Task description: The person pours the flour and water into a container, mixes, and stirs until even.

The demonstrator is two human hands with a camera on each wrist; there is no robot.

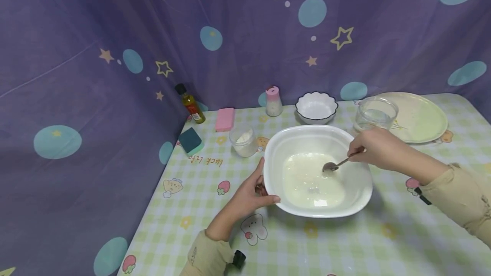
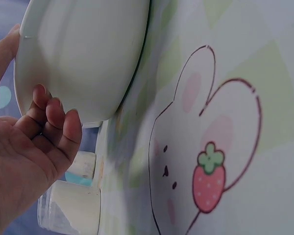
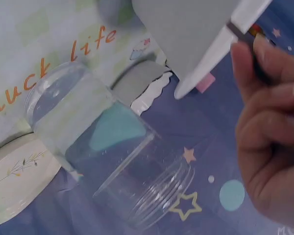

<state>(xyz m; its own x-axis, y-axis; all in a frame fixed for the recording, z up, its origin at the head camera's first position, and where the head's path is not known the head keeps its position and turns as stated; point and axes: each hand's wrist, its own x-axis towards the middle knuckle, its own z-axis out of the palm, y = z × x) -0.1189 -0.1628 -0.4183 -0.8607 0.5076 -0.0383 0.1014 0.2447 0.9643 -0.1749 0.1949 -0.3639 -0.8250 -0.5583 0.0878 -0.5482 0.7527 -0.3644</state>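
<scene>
A white basin with rounded corners holds a pool of milky liquid. My left hand grips the basin's left side. Its thumb lies at the rim, and in the left wrist view the curled fingers rest against the outer wall. Over the basin's right rim, my right hand pinches the handle of a small metal spoon. The spoon's bowl is down at the liquid near the right side. In the right wrist view the handle shows dark between thumb and fingers, and the basin wall hides the rest.
Close behind my right hand stands a clear glass bowl, by a pale oval plate. Behind the basin are a scalloped bowl and a pink-topped shaker. Leftward stand a jar of white powder, pink block, sponge and oil bottle.
</scene>
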